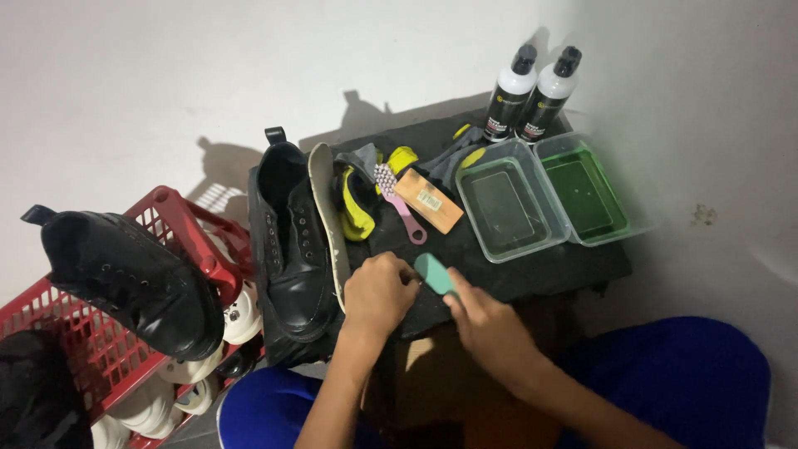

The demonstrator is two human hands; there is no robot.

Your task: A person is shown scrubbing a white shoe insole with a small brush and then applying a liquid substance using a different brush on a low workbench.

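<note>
1. Blue-clad knees (665, 374) sit nearest my view, with both forearms reaching away from me over the black mat (532, 270).
2. My right hand (490, 328) is curled around the near end of a teal brush (435, 273), pinching it between thumb and fingers. My left hand (378, 293) is closed into a loose fist pressed on the mat just left of the brush; I cannot tell whether it holds anything.
3. Risk, as I judge it: the two clear tubs (505, 209) stand just beyond the brush, the left one with clear liquid, the right tub (586, 191) looking green. A far sweep of the right hand could knock them and spill onto the mat.
4. Two white bottles (509, 96) with black caps stand upright at the far edge behind the tubs; a bumped tub could topple them.
5. A black boot (291, 249) rests at the mat's left edge with a pale insole (326, 208) leaning on it; a nudge from the left elbow could slide both off.
6. A red basket (125, 333) on the left holds white shoes, with another black boot (133, 278) perched on top, looking unsteady.
7. A pink brush (399, 204) and a wooden brush (428, 199) lie between the boot and the tubs.
</note>
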